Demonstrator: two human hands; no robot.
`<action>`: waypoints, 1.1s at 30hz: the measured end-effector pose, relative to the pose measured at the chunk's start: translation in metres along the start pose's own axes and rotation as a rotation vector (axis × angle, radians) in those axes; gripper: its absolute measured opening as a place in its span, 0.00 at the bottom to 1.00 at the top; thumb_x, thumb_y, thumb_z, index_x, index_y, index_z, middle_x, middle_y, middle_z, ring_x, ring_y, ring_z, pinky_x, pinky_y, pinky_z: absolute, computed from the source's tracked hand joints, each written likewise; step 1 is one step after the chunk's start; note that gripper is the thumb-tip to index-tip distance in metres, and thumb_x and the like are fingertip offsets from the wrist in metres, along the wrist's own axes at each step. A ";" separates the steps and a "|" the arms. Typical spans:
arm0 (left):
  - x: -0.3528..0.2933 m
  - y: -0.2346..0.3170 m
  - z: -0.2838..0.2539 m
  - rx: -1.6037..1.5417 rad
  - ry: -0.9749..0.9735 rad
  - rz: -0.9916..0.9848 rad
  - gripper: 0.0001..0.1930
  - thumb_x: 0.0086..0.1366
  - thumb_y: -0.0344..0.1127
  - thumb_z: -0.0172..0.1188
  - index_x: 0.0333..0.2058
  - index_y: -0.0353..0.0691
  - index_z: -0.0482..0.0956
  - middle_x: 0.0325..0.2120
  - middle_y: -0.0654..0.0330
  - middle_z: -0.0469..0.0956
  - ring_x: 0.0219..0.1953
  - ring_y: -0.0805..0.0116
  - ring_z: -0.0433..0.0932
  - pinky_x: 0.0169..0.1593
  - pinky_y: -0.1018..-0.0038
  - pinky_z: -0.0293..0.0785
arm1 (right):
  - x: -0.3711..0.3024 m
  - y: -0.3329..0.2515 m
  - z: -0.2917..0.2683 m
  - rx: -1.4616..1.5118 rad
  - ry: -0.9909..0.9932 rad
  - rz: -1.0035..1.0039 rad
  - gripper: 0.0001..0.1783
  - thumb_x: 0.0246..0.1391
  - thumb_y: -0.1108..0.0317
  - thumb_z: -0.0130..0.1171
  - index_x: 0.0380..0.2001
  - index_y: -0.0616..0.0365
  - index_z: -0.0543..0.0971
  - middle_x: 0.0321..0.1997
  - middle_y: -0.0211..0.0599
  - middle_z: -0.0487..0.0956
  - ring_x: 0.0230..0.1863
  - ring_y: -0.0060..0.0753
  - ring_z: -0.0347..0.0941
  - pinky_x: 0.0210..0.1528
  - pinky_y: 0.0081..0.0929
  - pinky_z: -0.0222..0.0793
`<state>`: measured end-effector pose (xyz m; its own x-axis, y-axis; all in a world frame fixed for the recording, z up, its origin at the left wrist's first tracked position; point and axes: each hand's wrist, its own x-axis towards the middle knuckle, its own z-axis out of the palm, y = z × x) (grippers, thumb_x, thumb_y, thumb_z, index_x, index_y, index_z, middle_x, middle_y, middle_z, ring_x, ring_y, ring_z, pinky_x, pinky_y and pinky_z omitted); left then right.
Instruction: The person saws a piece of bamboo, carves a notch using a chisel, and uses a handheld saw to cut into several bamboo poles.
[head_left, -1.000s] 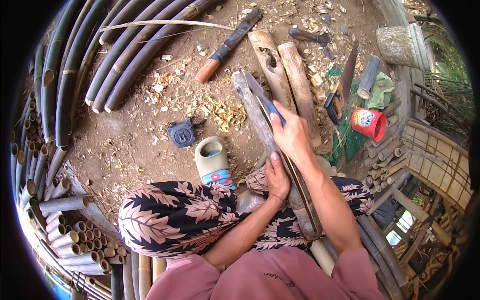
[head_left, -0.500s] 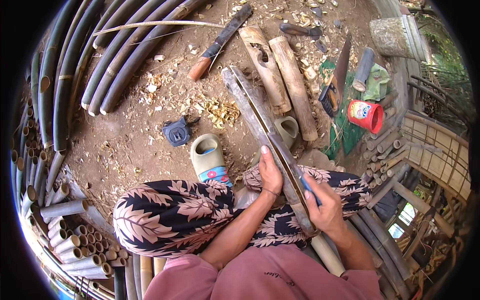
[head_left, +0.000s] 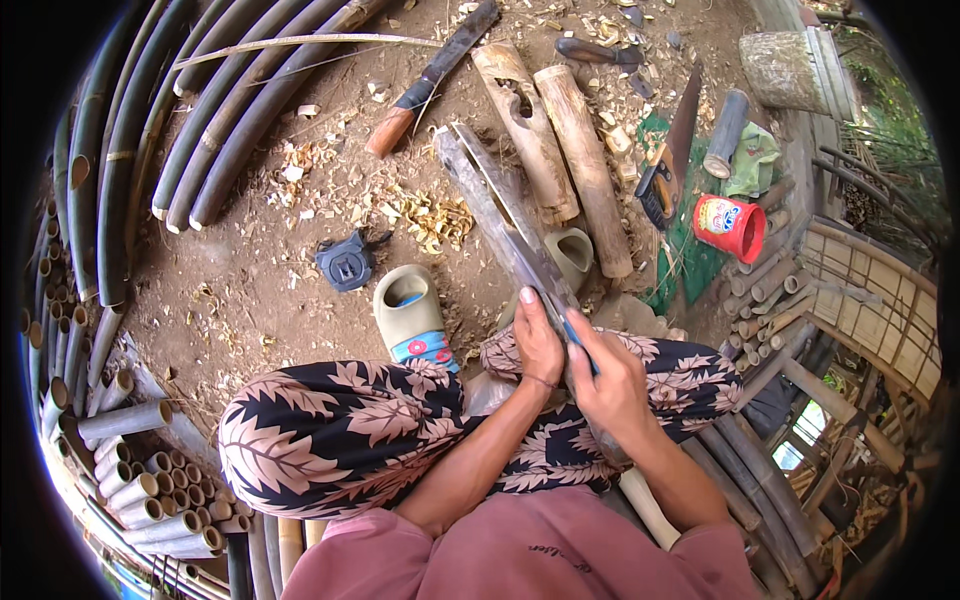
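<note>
A long bamboo pole [head_left: 475, 185] with a lengthwise slit lies slanted between my knees, its far end pointing up and left. My left hand [head_left: 538, 350] is closed round it near the middle, thumb along the top. In my right hand [head_left: 608, 378], closed and right beside the left, is a blue-handled knife [head_left: 578, 345]. Its narrow grey blade points away from me along the slit; how deep it sits in the bamboo I cannot tell. Part of the handle is hidden by my fingers. The pole's near end runs down under my right forearm.
Past the pole lie two bamboo sections [head_left: 585, 170], a machete [head_left: 430, 85], a handsaw [head_left: 672, 160] and a red tub [head_left: 728, 230]. A tape measure [head_left: 345, 260] rests on the ground left of my clog [head_left: 410, 300]. Stacked bamboo poles [head_left: 120, 190] line the left side.
My right hand has slid forward and left along the pole with the knife, coming close beside my left hand. The blade has moved farther toward the pole's far end.
</note>
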<state>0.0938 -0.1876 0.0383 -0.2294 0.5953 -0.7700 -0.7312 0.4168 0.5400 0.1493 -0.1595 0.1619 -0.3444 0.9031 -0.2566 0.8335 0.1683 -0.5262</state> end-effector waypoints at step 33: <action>0.079 0.195 -0.012 0.660 -0.176 0.492 0.32 0.46 0.46 0.76 0.43 0.24 0.79 0.32 0.50 0.84 0.31 0.65 0.83 0.36 0.69 0.81 | -0.032 0.233 -0.233 -0.086 0.243 0.243 0.19 0.63 0.57 0.58 0.44 0.64 0.78 0.29 0.32 0.77 0.31 0.28 0.72 0.36 0.29 0.69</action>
<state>-0.0745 -0.0677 0.0791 -0.2802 0.8899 -0.3600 -0.0359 0.3650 0.9303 0.4551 -0.0566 0.2364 -0.0275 0.9867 -0.1599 0.9155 -0.0394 -0.4005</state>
